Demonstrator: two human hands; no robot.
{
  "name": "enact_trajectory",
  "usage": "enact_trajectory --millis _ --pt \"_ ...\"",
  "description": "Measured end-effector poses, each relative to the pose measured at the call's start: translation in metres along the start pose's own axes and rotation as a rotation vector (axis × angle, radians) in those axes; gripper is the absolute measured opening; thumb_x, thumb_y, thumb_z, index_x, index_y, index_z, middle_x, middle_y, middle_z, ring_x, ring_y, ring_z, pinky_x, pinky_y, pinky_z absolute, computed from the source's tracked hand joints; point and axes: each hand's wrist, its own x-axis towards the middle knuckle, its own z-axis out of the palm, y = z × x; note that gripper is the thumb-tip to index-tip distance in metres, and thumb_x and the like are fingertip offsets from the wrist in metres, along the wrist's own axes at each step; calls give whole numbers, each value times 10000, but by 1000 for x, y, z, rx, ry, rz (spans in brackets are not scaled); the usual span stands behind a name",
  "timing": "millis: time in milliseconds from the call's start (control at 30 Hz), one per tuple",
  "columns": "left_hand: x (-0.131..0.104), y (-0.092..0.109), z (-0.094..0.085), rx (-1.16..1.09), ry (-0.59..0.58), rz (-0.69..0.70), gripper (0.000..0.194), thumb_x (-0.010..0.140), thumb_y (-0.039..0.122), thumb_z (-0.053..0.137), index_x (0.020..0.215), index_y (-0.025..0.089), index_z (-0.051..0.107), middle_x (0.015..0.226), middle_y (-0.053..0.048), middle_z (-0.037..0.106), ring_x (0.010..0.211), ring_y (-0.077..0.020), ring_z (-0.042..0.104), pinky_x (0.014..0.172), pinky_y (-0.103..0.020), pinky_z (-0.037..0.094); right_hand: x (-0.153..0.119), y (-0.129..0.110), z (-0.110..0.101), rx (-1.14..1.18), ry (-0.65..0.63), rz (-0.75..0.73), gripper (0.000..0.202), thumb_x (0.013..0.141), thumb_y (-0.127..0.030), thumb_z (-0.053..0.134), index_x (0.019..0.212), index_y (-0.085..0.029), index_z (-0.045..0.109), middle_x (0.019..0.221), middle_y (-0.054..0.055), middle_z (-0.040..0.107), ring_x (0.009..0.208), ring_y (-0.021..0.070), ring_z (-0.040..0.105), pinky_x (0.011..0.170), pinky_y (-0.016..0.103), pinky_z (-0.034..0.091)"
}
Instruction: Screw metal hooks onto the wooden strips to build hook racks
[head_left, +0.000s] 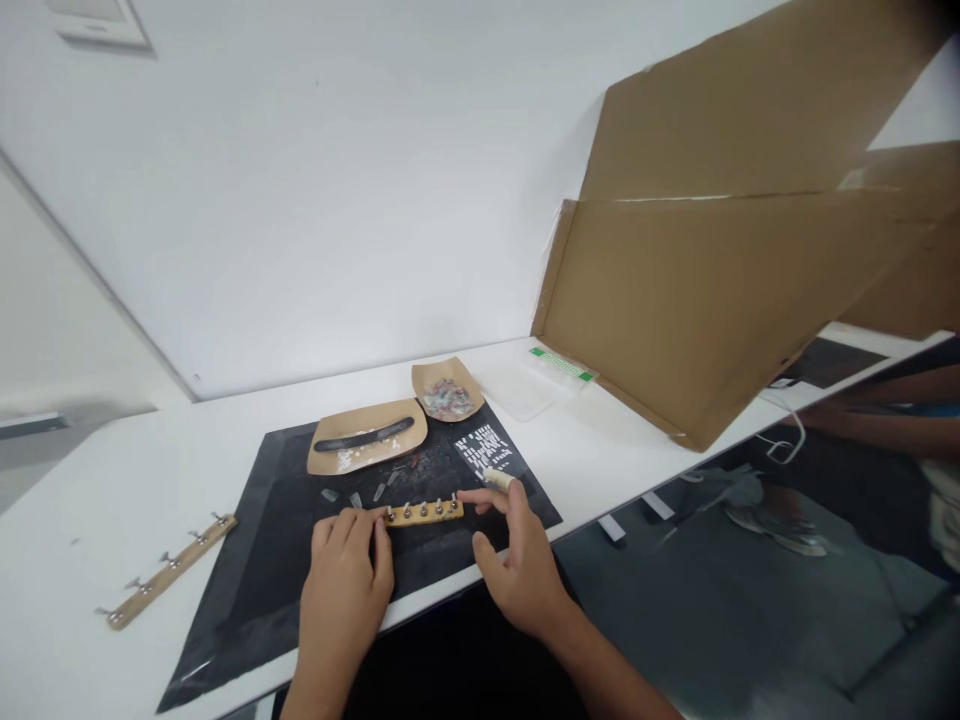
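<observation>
A person has both hands at a wooden strip (448,514) with small metal posts, which lies across the black mat (259,590) near the worktop's (52,570) near edge. The left hand (341,585) touches its left end, and the right hand (529,575) puts the forefinger at its right end, thumb held apart; probably they keep the strip steady, with the posts upright and easy to reach. Whether the left fingers really pinch it, one cannot tell. A pale cylindrical piece (499,478) is by the right fingers; if it is worn or held is unclear. Just beyond the strip lie some translucent nail tips (379,492), perhaps so placed for a short reach. Farther are a paper tray (322,463) bearing a dark nail file (364,439), a smaller tray (427,375) with colourful bits, and, to the right, many white pieces (484,450). A second strip (174,570) stands at left, beside the mat. Bare mat spreads left of the hands, giving room to slide, whereas the near edge runs close under both wrists, and the cardboard (720,290) limits the far right.
</observation>
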Motion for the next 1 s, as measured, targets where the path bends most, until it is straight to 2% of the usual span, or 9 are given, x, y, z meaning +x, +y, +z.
enact_trajectory --millis 300,367,467,600,667,733,833,933,1000 --pt "0 -2 2 -67 -17 -41 268 1057 273 451 1113 187 698 1007 -122 723 962 -331 611 972 -520 456 0 1 -1 80 -2 44 538 835 -143 632 1346 -254 510 1345 91 719 1107 286 673 1001 471 498" --pt "0 -3 2 -122 12 -105 298 1058 268 429 1191 196 686 1041 -121 744 999 -335 623 983 -525 462 6 5 -3 258 34 138 466 845 -183 636 1298 -249 550 1396 100 703 1155 288 675 955 445 511" --pt "-3 -7 -2 -215 90 -249 407 1058 271 393 1400 206 605 1131 -113 775 1068 -332 636 977 -526 492 20 13 -13 751 142 370 268 901 -342 581 1142 -226 602 1417 149 699 1281 329 656 848 416 555" --pt "-5 -11 -7 -395 83 -486 521 1043 281 417 1561 282 476 1263 -74 776 812 -230 679 831 -448 569 34 18 -32 1199 60 622 290 916 -427 521 1017 -189 652 1409 220 686 1390 357 604 911 461 605" --pt "-6 -12 -7 -538 98 -550 578 1010 258 458 1587 300 446 1339 -80 746 817 -202 708 831 -428 600 36 19 -38 1304 68 634 341 911 -419 515 1090 -177 676 1421 212 676 1445 332 561 1018 485 590" --pt "-6 -12 -5 -704 160 -581 636 971 231 504 1598 298 430 1424 -101 692 1093 -248 725 898 -439 625 35 19 -38 1373 114 599 415 919 -413 510 1208 -164 672 1438 198 665 1491 296 516 1135 495 531" --pt "-7 -14 -4 -969 306 -634 693 915 188 572 1590 280 443 1485 -138 635 1413 -332 577 990 -519 624 35 20 -33 1417 198 541 467 932 -421 497 1281 -155 655 1445 193 661 1505 268 502 1244 507 431" --pt "-6 -19 -4 -1170 438 -722 649 887 168 635 1522 247 525 1435 -162 665 1402 -372 594 1060 -623 574 34 23 -29 1421 232 502 447 947 -426 481 1275 -182 660 1427 172 683 1491 266 522 1290 552 355" --pt "-6 -20 -6 -1218 462 -764 560 909 200 659 1463 223 579 1406 -170 684 1383 -382 613 1091 -649 545 34 24 -29 1437 231 486 458 959 -426 465 1284 -173 664 1439 161 683 1485 259 531 1316 529 314"
